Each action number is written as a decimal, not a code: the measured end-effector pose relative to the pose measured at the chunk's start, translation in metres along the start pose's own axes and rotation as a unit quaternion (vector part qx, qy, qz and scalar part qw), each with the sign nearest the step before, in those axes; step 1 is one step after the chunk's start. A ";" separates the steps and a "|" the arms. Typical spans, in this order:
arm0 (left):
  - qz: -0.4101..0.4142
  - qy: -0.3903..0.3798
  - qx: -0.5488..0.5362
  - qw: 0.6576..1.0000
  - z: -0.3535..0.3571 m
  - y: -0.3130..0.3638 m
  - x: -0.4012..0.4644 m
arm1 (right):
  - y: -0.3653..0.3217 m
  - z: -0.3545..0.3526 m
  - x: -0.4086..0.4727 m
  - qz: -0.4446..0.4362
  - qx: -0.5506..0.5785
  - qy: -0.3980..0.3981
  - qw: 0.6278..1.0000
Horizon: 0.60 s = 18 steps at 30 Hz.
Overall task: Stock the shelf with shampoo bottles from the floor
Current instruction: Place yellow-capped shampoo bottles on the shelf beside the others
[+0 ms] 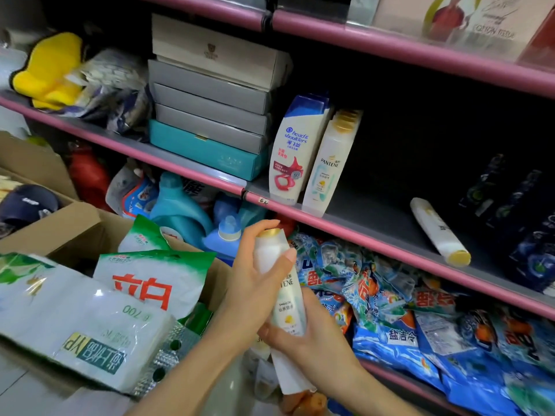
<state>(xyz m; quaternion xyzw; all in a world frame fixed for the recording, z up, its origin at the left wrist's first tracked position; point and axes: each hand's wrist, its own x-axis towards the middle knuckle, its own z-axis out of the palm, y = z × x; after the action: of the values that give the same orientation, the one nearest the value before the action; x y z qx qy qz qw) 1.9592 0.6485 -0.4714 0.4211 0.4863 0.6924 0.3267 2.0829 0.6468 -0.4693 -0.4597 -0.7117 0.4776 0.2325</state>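
Both hands are gripping the white shampoo bottle (285, 298), left hand (255, 283) curling beneath its gold cap, right hand (312, 331) clasping its lower body; smooth, probably slippery plastic, likely light, best held mid-body.

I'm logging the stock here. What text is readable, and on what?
"head & shoulders": blue-capped bottle.
"PANTENE": standing bottle.
"TENE", "SMOOTH": held bottle.
"6": shelf-edge tag.
"700", upside down: white bag.
"COTTON TISSUE": top-shelf box, blurred, unsure.
Detergent bags: Chinese print, unread.
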 end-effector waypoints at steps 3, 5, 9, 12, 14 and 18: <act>-0.002 0.015 -0.021 1.000 0.003 0.002 -0.001 | 0.001 -0.001 0.000 0.008 -0.004 0.003 1.000; -0.003 0.014 -0.035 0.999 0.005 0.004 0.000 | 0.001 -0.002 -0.001 0.008 -0.003 0.002 1.000; -0.014 0.012 -0.053 0.998 0.007 0.004 0.003 | 0.003 -0.002 0.000 0.004 -0.001 -0.001 1.000; -0.011 0.018 -0.065 0.998 0.008 0.003 0.005 | 0.003 -0.013 0.001 0.002 -0.005 -0.039 0.999; -0.003 0.029 -0.070 0.997 0.007 0.003 0.007 | 0.002 -0.024 0.002 0.017 -0.020 -0.073 0.997; 0.036 0.021 -0.046 0.998 0.011 0.003 0.010 | 0.004 -0.041 0.005 0.037 -0.052 -0.057 0.996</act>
<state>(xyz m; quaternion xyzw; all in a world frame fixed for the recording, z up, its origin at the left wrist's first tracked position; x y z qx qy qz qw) 1.9645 0.6606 -0.4640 0.4081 0.4449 0.7345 0.3099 2.1141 0.6707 -0.4551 -0.4695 -0.7301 0.4736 0.1492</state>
